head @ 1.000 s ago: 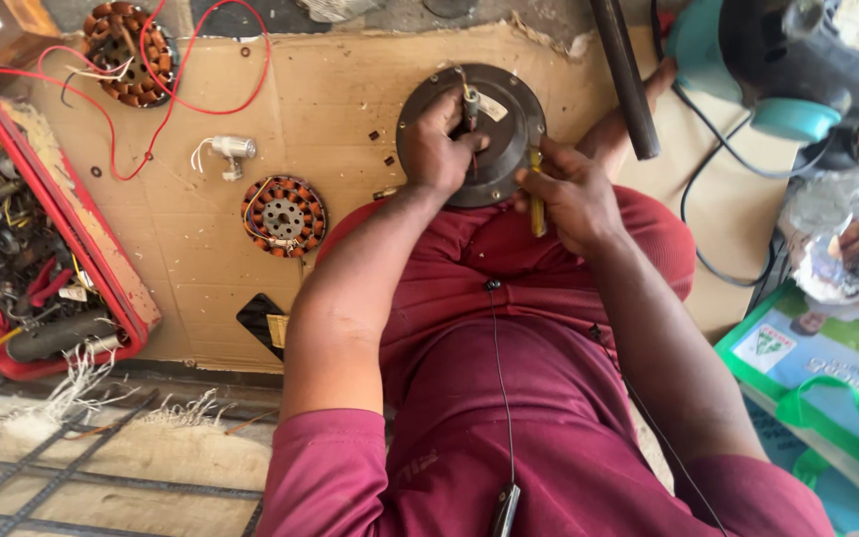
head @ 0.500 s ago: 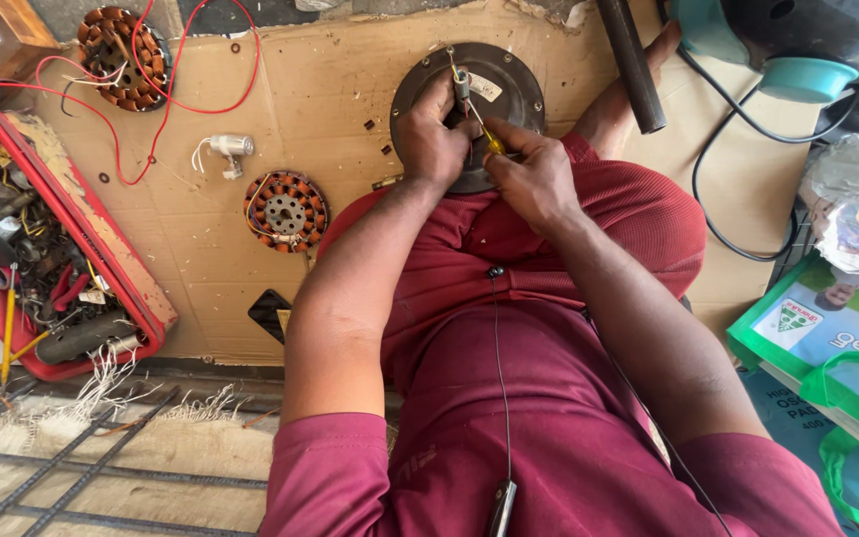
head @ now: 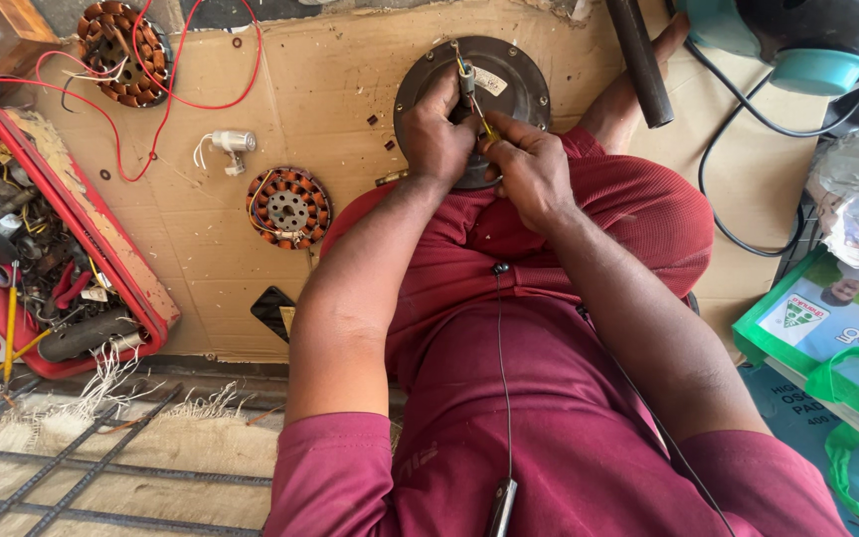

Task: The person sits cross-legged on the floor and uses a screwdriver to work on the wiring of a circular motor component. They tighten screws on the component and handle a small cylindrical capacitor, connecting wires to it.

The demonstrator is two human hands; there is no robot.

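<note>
Hands at work over a round dark motor housing [head: 509, 75], which lies on the cardboard sheet [head: 350, 89] just beyond the person's red-clad knees; left hand [head: 436, 134] rests on the disc's left half, fingers curled at the centre hub, pinching the thin wires [head: 464, 68] that rise from it; right hand [head: 532, 169] closes around a small screwdriver with a yellow handle [head: 486, 126], its tip pointed into the same hub; the two hands touch at the knuckles. Left of the disc, well apart on the cardboard, a copper-wound stator [head: 288, 207]; a second, larger stator [head: 118, 42] sits at the top left corner, with red wire [head: 201, 99] looping around it; a small white capacitor [head: 234, 142] lies between them. Red toolbox [head: 141, 288] at far left, full of mixed tools and parts. Dark pipe [head: 638, 60] slants beside the disc at upper right; black cable [head: 718, 149] trails over the cardboard; green bag [head: 827, 338] at right edge.
</note>
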